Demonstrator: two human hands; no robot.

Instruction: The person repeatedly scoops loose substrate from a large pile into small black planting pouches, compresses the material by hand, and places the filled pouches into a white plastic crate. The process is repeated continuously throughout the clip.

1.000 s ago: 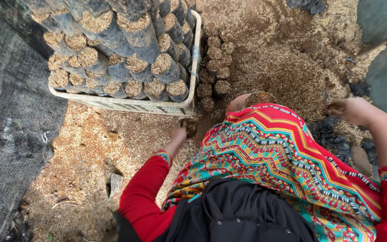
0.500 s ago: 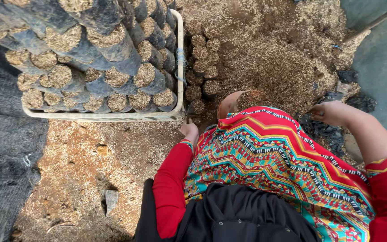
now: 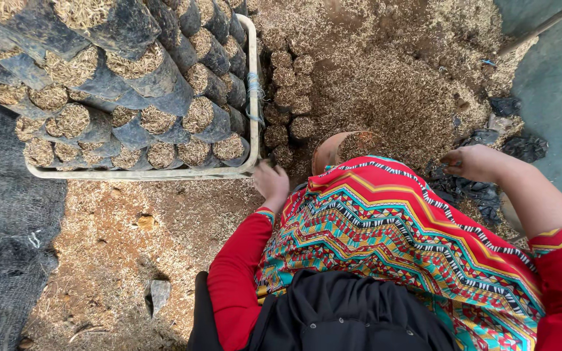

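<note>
Since a moment ago the white wire crate (image 3: 250, 97) of husk-filled black bags has slid toward 9 o'clock. Left hand (image 3: 272, 182) rests by a small filled black bag (image 3: 283, 156) at 12 o'clock; whether it grips is unclear. Right hand (image 3: 473, 162), well apart at 3 o'clock, pinches crumpled black plastic (image 3: 469, 190); one orange bowl (image 3: 333, 148) sits between the hands.
</note>
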